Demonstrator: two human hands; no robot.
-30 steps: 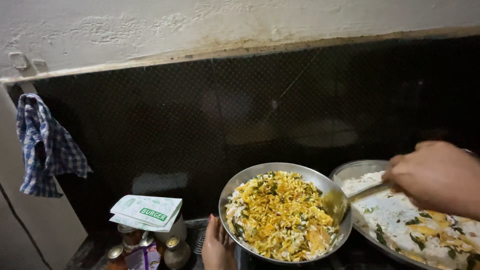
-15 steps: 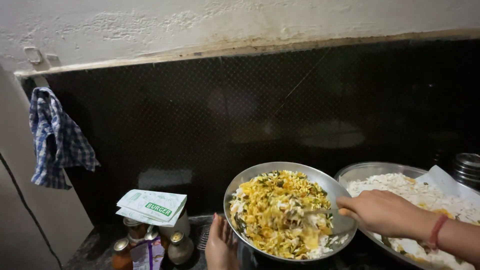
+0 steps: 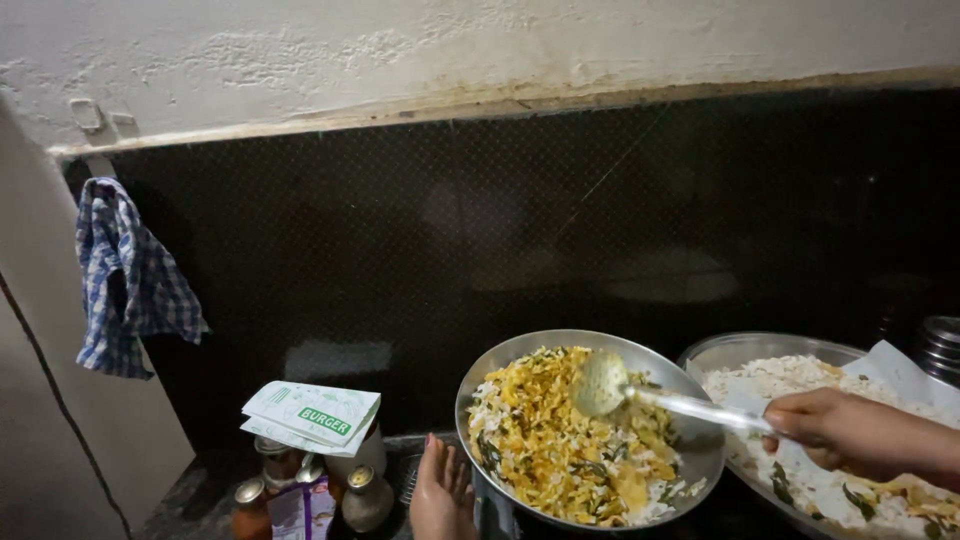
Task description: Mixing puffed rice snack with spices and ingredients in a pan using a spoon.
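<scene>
Pan [image 3: 690, 395] tilted, L hand [image 3: 442, 492] flat at rim, no grip; R hand [image 3: 838, 432] clenching ladle [image 3: 600, 383] — hard stir could spill rice [image 3: 560, 440].

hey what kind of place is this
Most likely a home kitchen, at the cooking counter. A metal pan of yellow rice is stirred with a perforated ladle, small jars stand beside it, and a checked cloth hangs on the wall.

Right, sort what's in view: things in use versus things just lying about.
In use: slotted spoon in the right hand; pan of yellow rice mix steadied by the left hand; tray of white rice.
Lying about: checked cloth, paper packets, small jars.
</scene>
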